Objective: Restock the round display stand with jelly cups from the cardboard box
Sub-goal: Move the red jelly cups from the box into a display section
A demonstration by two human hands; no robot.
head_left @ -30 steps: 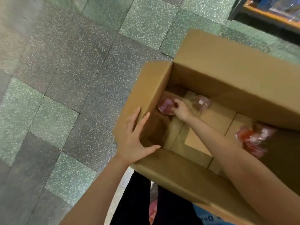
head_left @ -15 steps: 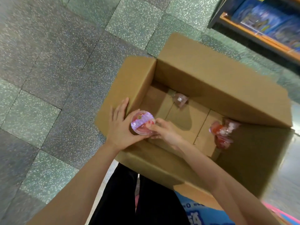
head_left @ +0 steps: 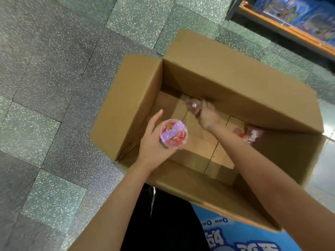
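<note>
An open cardboard box (head_left: 224,73) stands on the floor below me. My left hand (head_left: 154,145) holds a red jelly cup (head_left: 173,133) with a purple label, cradled in the palm above the box's left end. My right hand (head_left: 206,115) reaches deep into the box and grips a second clear jelly cup (head_left: 193,105) lying at the bottom by the far wall. A few more red jelly cups (head_left: 248,134) lie at the bottom right, partly hidden by my right forearm. The round display stand is out of view.
Speckled green and grey floor tiles (head_left: 54,87) surround the box. A shelf with blue packaged goods (head_left: 297,13) runs along the top right. A blue printed surface (head_left: 235,232) shows under the box's near edge.
The right hand passed the red cup to the left hand, then moved away to the far side of the box bottom and took hold of a second cup.
</note>
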